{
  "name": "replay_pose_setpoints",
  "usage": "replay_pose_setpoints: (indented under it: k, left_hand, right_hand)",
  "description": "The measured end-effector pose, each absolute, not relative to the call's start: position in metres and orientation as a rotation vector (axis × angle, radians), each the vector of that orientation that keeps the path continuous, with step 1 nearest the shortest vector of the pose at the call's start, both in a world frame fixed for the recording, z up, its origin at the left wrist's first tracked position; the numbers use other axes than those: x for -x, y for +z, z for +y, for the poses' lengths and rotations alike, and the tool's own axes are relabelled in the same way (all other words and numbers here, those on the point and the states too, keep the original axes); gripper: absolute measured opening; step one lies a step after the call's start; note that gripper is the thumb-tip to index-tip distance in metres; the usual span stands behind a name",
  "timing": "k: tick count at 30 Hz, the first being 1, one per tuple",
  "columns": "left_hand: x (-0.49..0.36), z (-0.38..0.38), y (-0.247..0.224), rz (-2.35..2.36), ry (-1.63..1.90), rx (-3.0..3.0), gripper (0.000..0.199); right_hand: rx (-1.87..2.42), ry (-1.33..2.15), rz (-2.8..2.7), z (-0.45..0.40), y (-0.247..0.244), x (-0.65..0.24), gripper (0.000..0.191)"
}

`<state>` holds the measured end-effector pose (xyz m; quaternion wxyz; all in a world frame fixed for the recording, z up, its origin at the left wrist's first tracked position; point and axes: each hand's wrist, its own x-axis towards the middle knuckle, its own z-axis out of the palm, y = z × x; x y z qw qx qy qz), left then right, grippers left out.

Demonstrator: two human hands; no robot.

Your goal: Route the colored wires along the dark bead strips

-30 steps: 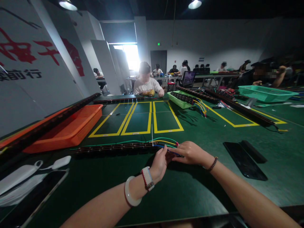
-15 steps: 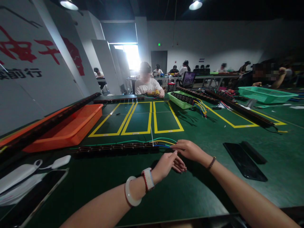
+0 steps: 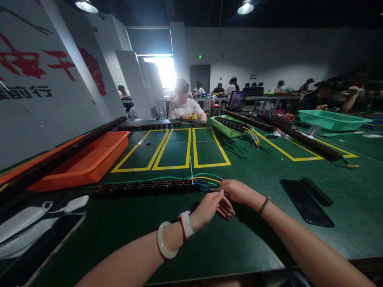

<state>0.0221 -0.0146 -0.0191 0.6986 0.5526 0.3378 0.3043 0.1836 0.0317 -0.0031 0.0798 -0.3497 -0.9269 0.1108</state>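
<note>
A long dark harness (image 3: 143, 186) lies across the green table in front of me. Green, yellow and blue wires (image 3: 206, 179) come out of its right end, with a white cable tie (image 3: 192, 170) standing up there. My right hand (image 3: 239, 192) is closed around the wire ends, its fingertips partly hidden. Just below it my left hand (image 3: 209, 207) meets it, thumb and forefinger pinched together; the other fingers curl loosely. What the left pinch holds is too small to make out. A watch and a white bangle are on the left wrist.
An orange basket (image 3: 115, 149) stands at left, a dark strip across it. White items (image 3: 26, 219) lie near left. A black phone-like slab (image 3: 306, 203) lies at right. Farther off are a green basket (image 3: 227, 129) with wired strips, a teal basket (image 3: 335, 119), and a person (image 3: 185, 105).
My right hand's fingers have drawn back slightly to the right and curled more at the wire ends. The blue wire shows more separately. My left hand has barely moved.
</note>
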Motion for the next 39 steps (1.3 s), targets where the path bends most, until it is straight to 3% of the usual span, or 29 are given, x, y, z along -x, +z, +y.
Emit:
replay_pose_setpoints:
  k: [7, 14, 22, 26, 35, 39]
  left_hand:
    - [-0.021, -0.016, -0.017, 0.749, 0.692, -1.242, 0.057]
    - [-0.021, -0.014, -0.016, 0.756, 0.643, -1.216, 0.059]
    - [-0.02, -0.012, -0.017, 0.726, 0.634, -1.174, 0.053]
    - [-0.02, -0.011, -0.017, 0.727, 0.626, -1.168, 0.049]
    - [-0.021, -0.009, -0.019, 0.725, 0.637, -1.141, 0.046]
    - [-0.021, -0.009, -0.019, 0.74, 0.747, -1.003, 0.045]
  right_hand:
    - [0.947, 0.165, -2.78, 0.031, -0.003, -0.186, 0.024]
    - [1.112, 0.273, -2.203, 0.056, 0.002, -0.207, 0.027]
    - [1.143, 0.892, -2.231, 0.091, -0.001, -0.194, 0.034]
    - [1.113, 1.186, -2.343, 0.096, -0.002, -0.171, 0.049]
    - [1.218, 1.26, -2.405, 0.085, 0.001, -0.153, 0.041]
    - [1.148, 1.043, -2.436, 0.079, -0.001, -0.154, 0.035]
